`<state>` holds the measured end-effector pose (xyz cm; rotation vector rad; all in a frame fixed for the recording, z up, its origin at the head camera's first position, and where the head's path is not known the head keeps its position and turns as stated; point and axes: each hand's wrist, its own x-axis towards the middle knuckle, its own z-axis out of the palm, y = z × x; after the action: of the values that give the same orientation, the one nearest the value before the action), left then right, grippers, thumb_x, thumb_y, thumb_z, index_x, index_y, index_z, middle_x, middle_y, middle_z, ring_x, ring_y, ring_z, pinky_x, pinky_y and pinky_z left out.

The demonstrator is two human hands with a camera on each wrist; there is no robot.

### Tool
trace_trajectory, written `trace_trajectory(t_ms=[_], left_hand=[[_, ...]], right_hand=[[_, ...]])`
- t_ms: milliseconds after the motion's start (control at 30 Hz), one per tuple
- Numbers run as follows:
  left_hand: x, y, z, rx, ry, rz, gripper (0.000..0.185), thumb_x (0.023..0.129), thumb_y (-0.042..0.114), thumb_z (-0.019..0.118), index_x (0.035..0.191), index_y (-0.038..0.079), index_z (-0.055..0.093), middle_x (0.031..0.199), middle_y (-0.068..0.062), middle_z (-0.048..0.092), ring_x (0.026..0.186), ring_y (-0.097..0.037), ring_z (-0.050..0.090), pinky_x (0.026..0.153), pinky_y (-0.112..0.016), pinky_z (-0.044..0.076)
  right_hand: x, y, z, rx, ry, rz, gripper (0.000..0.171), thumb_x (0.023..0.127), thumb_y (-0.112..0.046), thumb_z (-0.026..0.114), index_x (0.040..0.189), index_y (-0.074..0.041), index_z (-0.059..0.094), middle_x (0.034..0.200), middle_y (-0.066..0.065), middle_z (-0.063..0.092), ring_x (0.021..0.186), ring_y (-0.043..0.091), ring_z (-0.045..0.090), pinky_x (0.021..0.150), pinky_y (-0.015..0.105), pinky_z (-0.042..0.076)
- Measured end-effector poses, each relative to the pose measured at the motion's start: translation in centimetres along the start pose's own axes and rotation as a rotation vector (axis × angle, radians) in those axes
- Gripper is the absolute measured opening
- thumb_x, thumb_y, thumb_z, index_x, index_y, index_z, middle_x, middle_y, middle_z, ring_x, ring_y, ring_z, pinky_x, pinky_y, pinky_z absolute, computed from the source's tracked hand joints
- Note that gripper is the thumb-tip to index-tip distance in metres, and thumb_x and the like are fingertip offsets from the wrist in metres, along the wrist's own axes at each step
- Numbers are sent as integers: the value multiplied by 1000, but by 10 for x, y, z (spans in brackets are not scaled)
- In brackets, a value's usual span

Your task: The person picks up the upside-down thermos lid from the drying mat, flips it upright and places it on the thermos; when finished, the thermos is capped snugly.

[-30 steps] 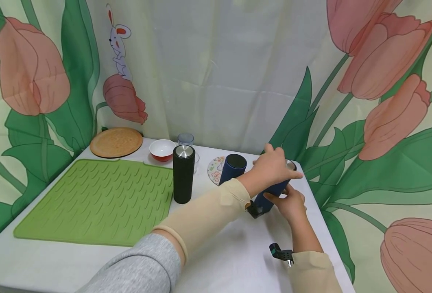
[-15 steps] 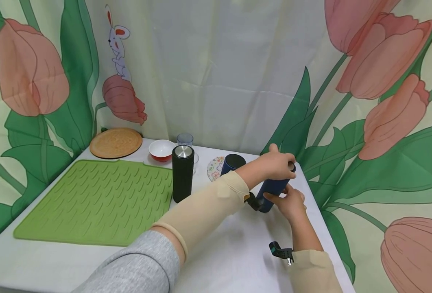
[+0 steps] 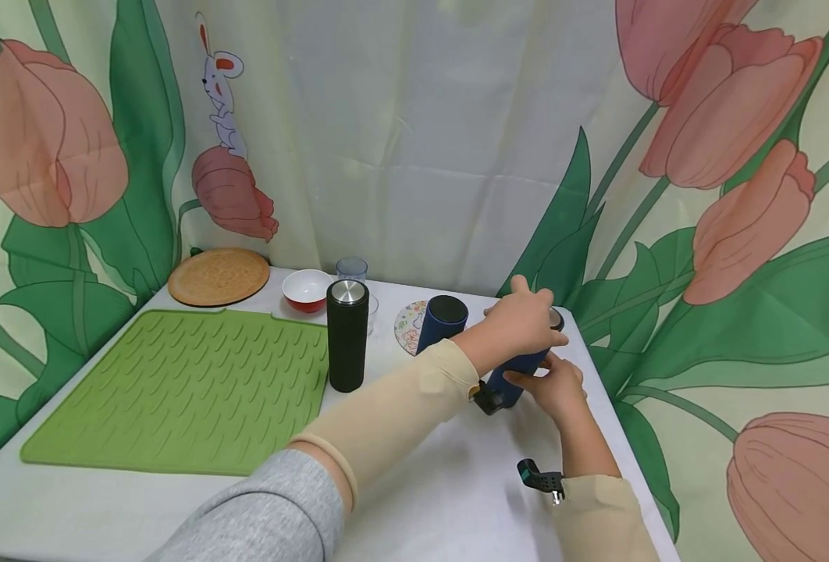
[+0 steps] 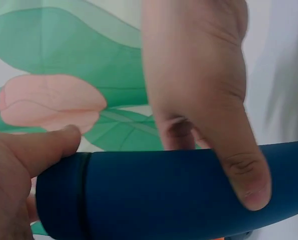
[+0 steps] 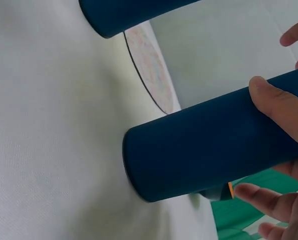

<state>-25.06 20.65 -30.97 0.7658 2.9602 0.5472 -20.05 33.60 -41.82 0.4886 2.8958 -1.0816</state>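
Observation:
A dark blue vacuum flask (image 3: pixel 520 367) stands at the right of the table, tilted slightly in the head view. My left hand (image 3: pixel 516 324) reaches across and grips its lid (image 4: pixel 61 195) from above, thumb on one side and fingers on the other. A silvery top shows beyond the knuckles. Lower down, my right hand (image 3: pixel 558 390) holds the flask's body, its thumb lying along the blue wall in the left wrist view. The flask's base (image 5: pixel 138 165) is close over the white cloth in the right wrist view.
Just left stands a second blue flask (image 3: pixel 446 316), by a round floral mat (image 3: pixel 408 326). Farther left are a black flask (image 3: pixel 346 343), a red-and-white bowl (image 3: pixel 307 289), a clear glass (image 3: pixel 352 268), a green ridged mat (image 3: pixel 183 390) and a round wooden board (image 3: pixel 219 276).
My left hand turned on the lid, fingers swinging toward the right half a second ago, and has since come back. The right hand keeps its hold on the flask's body.

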Motion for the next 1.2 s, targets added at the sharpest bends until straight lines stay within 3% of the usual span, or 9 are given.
trace_trajectory(t_ms=[200, 300, 367, 467, 567, 733, 833, 1000, 1200], left_hand=[[4, -2, -11, -3, -88, 77, 82, 97, 59, 72, 165, 31, 37, 158, -6, 30, 80, -9, 67, 78, -26, 60], [6, -3, -15, 0, -148, 106, 81, 98, 55, 72, 166, 34, 35, 161, -5, 28, 98, -7, 63, 82, -24, 58], [8, -4, -17, 7, -191, 123, 77, 99, 54, 72, 165, 35, 37, 160, -4, 28, 116, -7, 53, 86, -24, 58], [9, -5, -17, -4, -221, 142, 70, 100, 50, 72, 161, 36, 41, 155, -1, 30, 128, -9, 38, 89, -25, 56], [8, -5, -13, -34, -173, 108, 71, 97, 55, 73, 158, 32, 45, 151, -2, 33, 120, -10, 48, 89, -27, 58], [1, -4, 2, -34, -8, -32, 98, 81, 81, 73, 154, 20, 49, 149, -7, 40, 86, -14, 68, 92, -42, 63], [-4, -3, 6, -4, 41, -52, 95, 82, 83, 70, 150, 20, 52, 145, -6, 42, 82, -17, 71, 95, -48, 63], [-8, -1, 4, -7, 32, -11, 77, 89, 73, 71, 147, 25, 54, 138, -4, 40, 81, -21, 72, 88, -43, 63], [-5, -3, -4, -47, -45, 51, 79, 92, 62, 76, 156, 24, 49, 146, -6, 35, 71, -12, 67, 74, -27, 60]], right_hand=[[1, -3, -4, 5, -2, 10, 95, 90, -58, 79, 160, -7, 43, 162, 22, 47, 152, 52, 21, 110, 75, 38], [0, -2, -4, 13, 1, 13, 94, 90, -57, 80, 160, -6, 43, 162, 23, 47, 152, 52, 21, 110, 75, 38], [0, -1, -3, 15, 1, 16, 93, 90, -56, 80, 159, -6, 44, 161, 24, 48, 152, 52, 20, 110, 76, 37], [0, 2, -1, 16, 4, 20, 90, 91, -54, 79, 159, -6, 45, 159, 24, 48, 152, 52, 19, 110, 76, 36], [0, 3, 0, 18, 13, 14, 88, 91, -53, 80, 158, -7, 46, 158, 23, 51, 151, 52, 20, 109, 75, 36], [0, 4, 1, 75, -10, 2, 84, 93, -48, 80, 160, -13, 44, 158, 19, 52, 152, 50, 19, 110, 71, 41], [0, 3, 2, 88, -20, -1, 84, 93, -49, 81, 161, -16, 44, 158, 18, 52, 152, 50, 19, 108, 70, 43], [0, 2, 0, 55, -7, -7, 83, 92, -51, 81, 158, -14, 48, 157, 19, 54, 150, 52, 22, 105, 69, 45], [-1, 1, -4, 35, -8, 5, 84, 91, -50, 82, 156, -9, 50, 156, 24, 54, 150, 52, 25, 108, 72, 43]])
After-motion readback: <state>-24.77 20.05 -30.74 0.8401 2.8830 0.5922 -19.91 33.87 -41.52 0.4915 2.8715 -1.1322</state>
